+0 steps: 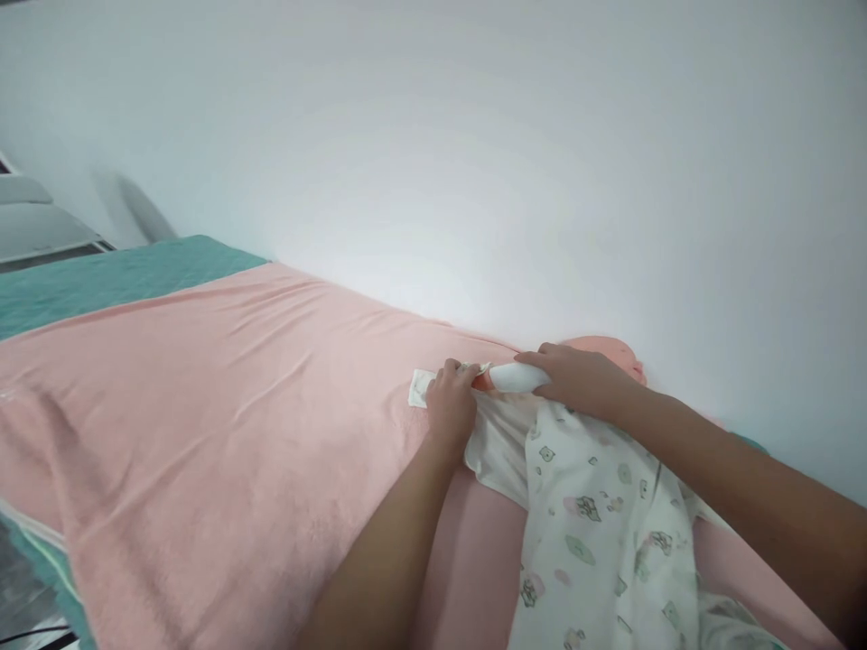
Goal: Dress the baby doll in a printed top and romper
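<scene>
A baby doll [613, 352] lies on a pink towel [203, 406], dressed in a white printed romper [602, 524]. My left hand [451, 402] is closed, pinching the cuff of the romper's sleeve [498, 433] near the doll's hand. My right hand [575, 377] is wrapped around the white sleeved arm [518, 376] of the doll. A small white folded cloth [420, 388] lies on the towel just left of my left hand.
The pink towel covers a bed laid with a teal sheet [101, 280], pushed against a white wall [474, 162]. A grey object [33, 226] stands at the far left. The bed's near edge drops off at lower left.
</scene>
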